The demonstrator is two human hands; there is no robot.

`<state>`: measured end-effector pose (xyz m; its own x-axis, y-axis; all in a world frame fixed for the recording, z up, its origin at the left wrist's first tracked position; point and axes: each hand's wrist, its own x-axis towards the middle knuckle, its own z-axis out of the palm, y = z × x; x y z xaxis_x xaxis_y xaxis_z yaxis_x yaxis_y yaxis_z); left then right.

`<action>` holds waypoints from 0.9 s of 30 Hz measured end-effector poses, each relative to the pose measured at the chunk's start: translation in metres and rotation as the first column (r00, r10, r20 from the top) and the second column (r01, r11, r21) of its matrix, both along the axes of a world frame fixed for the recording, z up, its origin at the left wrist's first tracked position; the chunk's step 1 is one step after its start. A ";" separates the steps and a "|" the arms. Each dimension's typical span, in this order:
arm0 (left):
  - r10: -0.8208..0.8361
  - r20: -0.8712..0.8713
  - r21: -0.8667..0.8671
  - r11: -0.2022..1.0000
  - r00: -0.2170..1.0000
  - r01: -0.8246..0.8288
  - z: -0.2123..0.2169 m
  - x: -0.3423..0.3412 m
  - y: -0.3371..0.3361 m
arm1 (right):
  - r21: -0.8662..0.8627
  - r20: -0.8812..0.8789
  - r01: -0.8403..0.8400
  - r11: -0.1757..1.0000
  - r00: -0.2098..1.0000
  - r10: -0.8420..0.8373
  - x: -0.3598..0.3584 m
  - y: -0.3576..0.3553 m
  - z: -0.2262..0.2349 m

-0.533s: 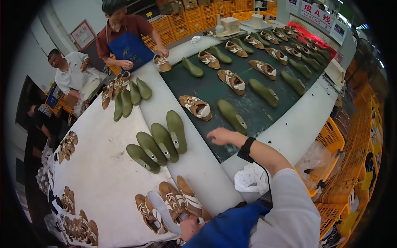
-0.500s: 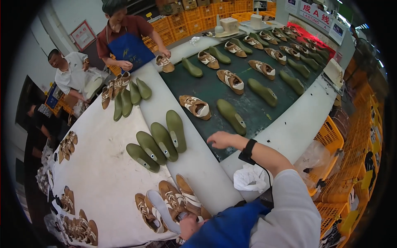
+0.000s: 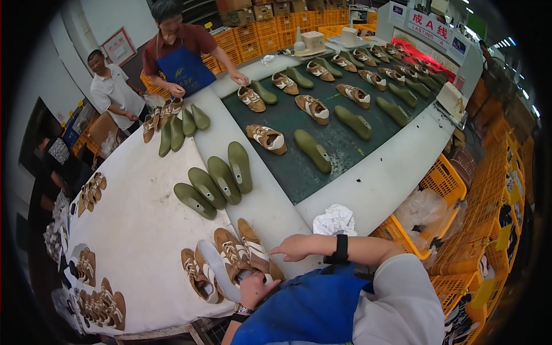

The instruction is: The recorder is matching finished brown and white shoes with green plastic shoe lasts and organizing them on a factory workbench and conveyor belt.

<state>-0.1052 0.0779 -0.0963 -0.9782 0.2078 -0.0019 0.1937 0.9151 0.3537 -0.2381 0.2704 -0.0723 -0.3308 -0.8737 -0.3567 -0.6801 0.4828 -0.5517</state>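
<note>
Brown shoe uppers (image 3: 244, 256) lie in a fanned group at the near edge of the white tabletop (image 3: 138, 230), long axes running from the near edge toward the far right. The left hand (image 3: 253, 289) rests at their near ends, fingers curled around the heel of one upper and a grey-white strip (image 3: 215, 270) beside it; grasp appears closed on the upper, though the fingertips are partly hidden. The right hand (image 3: 293, 247) hovers just right of the group, fingers extended and released, pointing left toward the uppers; a black wristband sits on that wrist. The left hand is the nearer one; nothing stands between the right hand and the uppers.

A crumpled white cloth (image 3: 334, 219) lies just beyond the right forearm. Farther in, four green shoe lasts (image 3: 217, 179) lie side by side mid-tabletop. More uppers line the left edge. Beyond, a dark green conveyor belt (image 3: 345, 144) carries paired uppers and lasts toward the far right. At the far end, two other people stand by another cluster of lasts and uppers (image 3: 175, 121).
</note>
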 end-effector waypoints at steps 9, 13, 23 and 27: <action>-0.038 0.002 0.001 0.999 0.999 0.038 0.002 0.002 -0.003 | -0.089 -0.066 0.036 0.995 0.997 -0.042 -0.009 -0.003 -0.012; -0.041 0.033 -0.026 0.999 0.999 0.042 -0.002 -0.003 -0.003 | -0.080 -0.157 0.297 0.952 0.939 -0.306 -0.074 0.014 0.000; 0.040 0.089 0.081 0.996 0.995 -0.047 0.015 -0.013 -0.001 | -0.048 -0.418 0.675 0.736 0.656 -0.629 -0.268 0.041 -0.009; 0.127 0.092 0.097 0.986 0.988 -0.136 -0.003 -0.008 -0.006 | -0.077 -0.491 0.736 0.672 0.559 -0.668 -0.321 0.030 -0.041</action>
